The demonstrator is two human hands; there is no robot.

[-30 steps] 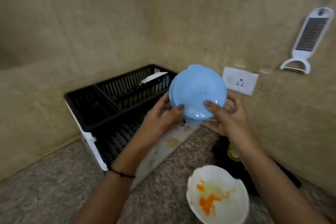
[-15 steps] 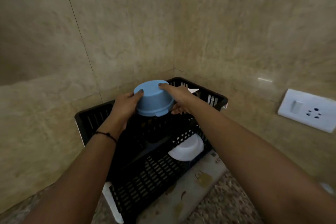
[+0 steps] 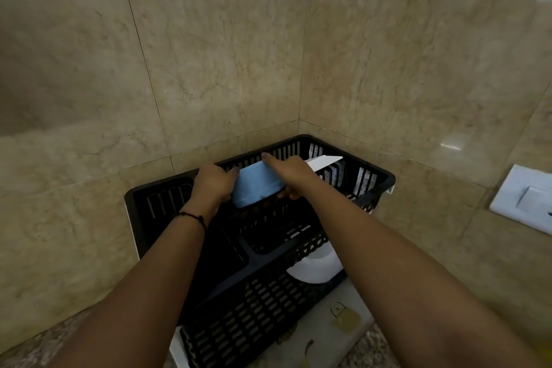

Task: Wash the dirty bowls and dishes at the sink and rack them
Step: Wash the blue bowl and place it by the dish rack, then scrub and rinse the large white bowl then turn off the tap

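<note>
Your left grip (image 3: 213, 185) and right grip (image 3: 291, 172) both curl around the blue bowl (image 3: 257, 187), one on each side, with the right forefinger stretched across its upturned base. You hold the bowl tilted and mouth-down over the back section of the black rack (image 3: 385, 178), about level with the rack's far rim. Its lower edge is hidden behind the rack's inner divider, so it may or may not be resting on anything yet. This looks like the racking step for this bowl. The main risk is letting go too early. A wet, smooth bowl released before its rim is seated could slide off the divider and drop towards the white bowl (image 3: 316, 270) lying in the rack's near section. A white plate (image 3: 325, 162) stands on edge at the rack's back right, just beside your right grip. If that wrist swings outward as you release, it could knock the plate flat. The rack sits on a drip tray (image 3: 328, 334) on the worktop (image 3: 375, 345), so a hard push down could shift the rack.
</note>
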